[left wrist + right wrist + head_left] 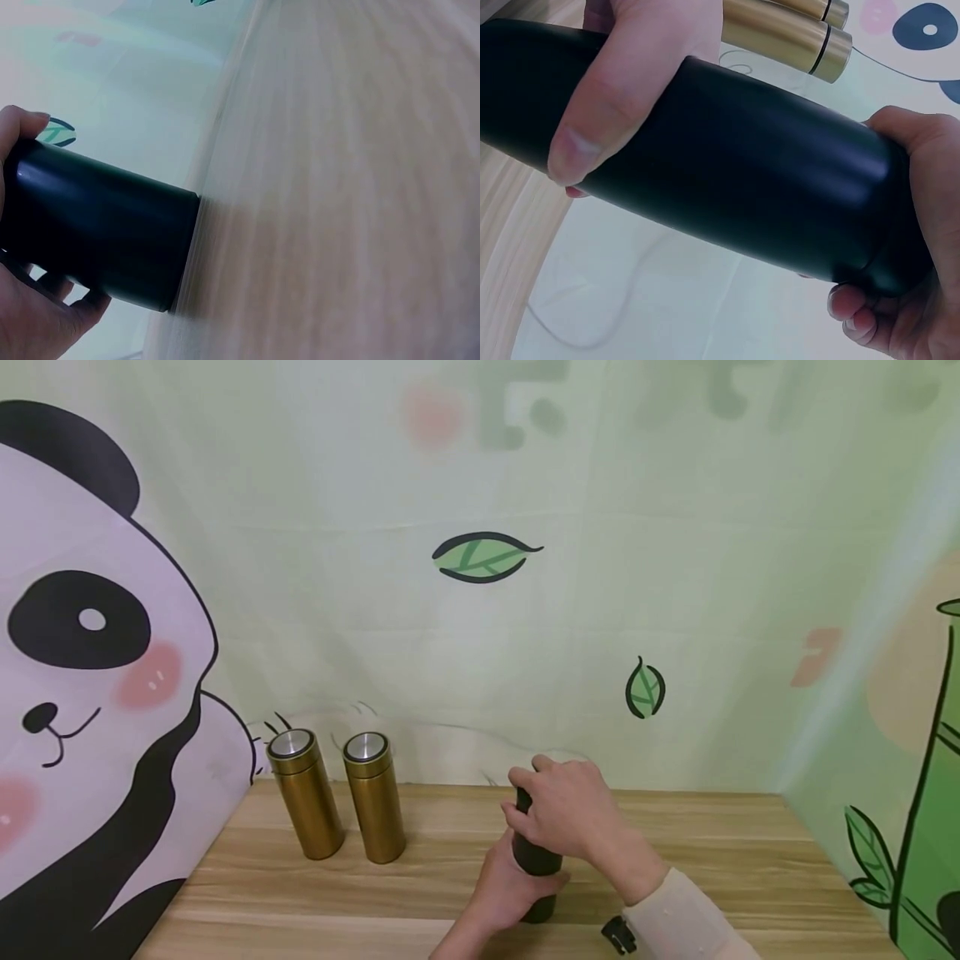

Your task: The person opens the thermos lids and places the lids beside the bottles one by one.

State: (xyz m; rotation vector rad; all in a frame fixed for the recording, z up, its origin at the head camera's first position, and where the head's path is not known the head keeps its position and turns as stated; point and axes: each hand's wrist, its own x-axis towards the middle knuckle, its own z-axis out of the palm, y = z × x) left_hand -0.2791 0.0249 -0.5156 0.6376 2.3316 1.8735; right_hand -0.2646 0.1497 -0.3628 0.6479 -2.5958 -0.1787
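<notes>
A black cylindrical bottle (536,857), resembling a thermos, stands upright near the front of the table. My left hand (506,881) grips it round the lower body, thumb on one side and fingers on the other. Over the top end, my right hand (566,802) holds the bottle with curled fingers and covers most of its cap. In the left wrist view the base of the bottle (105,225) meets the tabletop. The right wrist view shows both hands round the bottle (757,165), with a stretch of dark body between them.
Two gold bottles with silver-topped lids, a left one (309,802) and a right one (375,802), stand upright on the wooden table (450,818), left of my hands. Behind it hangs a printed cloth (337,568) with a panda and leaves. A small black object (619,935) is by my right cuff.
</notes>
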